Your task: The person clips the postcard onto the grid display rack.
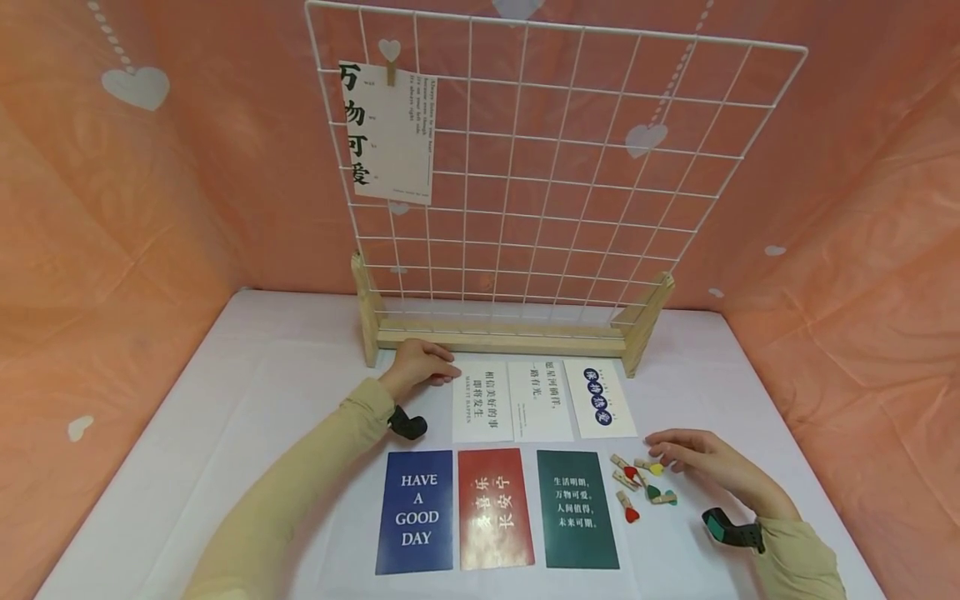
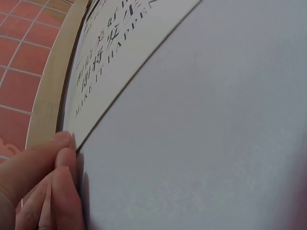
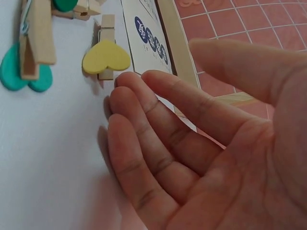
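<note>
My left hand (image 1: 420,367) pinches the upper left corner of a white postcard (image 1: 482,408) printed "MAKE IT HAPPEN", which lies on the table. In the left wrist view, the fingertips (image 2: 62,139) meet at that corner. Two more white postcards lie to its right, a text one (image 1: 542,417) and one with blue round characters (image 1: 600,404). My right hand (image 1: 708,462) holds nothing, its fingers loosely bent with the palm showing in the right wrist view. Just beyond its fingertips lies a clothespin with a yellow heart (image 3: 106,56), among several wooden heart clothespins (image 1: 630,505).
Behind the cards stands a white wire grid (image 1: 540,167) on a wooden base (image 1: 502,340). A postcard (image 1: 397,142) hangs at its upper left from a heart clothespin (image 1: 390,62). Blue (image 1: 415,550), red (image 1: 495,554) and green (image 1: 581,546) cards lie in the front row.
</note>
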A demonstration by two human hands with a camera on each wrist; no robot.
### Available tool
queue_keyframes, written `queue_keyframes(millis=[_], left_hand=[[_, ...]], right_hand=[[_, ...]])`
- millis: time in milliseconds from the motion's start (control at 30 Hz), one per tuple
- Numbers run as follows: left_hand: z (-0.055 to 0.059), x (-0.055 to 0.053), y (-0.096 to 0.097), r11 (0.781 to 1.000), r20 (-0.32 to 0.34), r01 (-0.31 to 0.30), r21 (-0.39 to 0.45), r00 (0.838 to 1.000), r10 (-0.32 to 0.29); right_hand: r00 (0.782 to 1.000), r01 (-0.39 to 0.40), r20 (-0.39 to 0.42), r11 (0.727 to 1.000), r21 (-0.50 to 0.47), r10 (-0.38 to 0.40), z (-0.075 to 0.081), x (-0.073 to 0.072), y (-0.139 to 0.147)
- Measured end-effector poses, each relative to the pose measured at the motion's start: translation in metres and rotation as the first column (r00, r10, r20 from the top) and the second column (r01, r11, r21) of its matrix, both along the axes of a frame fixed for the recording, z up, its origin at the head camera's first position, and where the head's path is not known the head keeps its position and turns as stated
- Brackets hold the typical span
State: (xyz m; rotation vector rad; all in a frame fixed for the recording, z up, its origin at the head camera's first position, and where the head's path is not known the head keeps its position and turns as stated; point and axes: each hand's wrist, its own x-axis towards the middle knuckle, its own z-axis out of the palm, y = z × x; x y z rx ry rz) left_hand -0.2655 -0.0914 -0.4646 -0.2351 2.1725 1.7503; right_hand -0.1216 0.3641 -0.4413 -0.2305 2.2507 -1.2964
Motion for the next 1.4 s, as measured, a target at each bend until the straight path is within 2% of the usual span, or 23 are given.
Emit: queue_keyframes(millis=[367,867,1167,1400], left_hand=[[-0.004,0.0,0.001,0.997,-0.071,0.005,-0.072,0.997,-0.01],[-0.003,0.004,0.001,0.997,-0.091,0.023,-0.071,0.995,-0.029],[-0.003,0.007,-0.001,0.998,-0.129,0.015,-0.054,0.991,-0.022],[-0.001,0.011,0.001,0.993,-0.174,0.037,-0.112,0.983,-0.056]], right_hand=[[1.0,-0.011,-0.004,1.0,-0.029,0.011,0.002,-0.002,-0.001],[1.0,-0.011,-0.007,1.0,-0.005,0.011,0.0,-0.002,-0.001],[1.0,-0.01,0.005,1.0,-0.002,0.01,-0.001,-0.002,0.0],[1.0,-0.008,0.001,1.0,-0.017,0.008,0.0,-0.001,-0.001]])
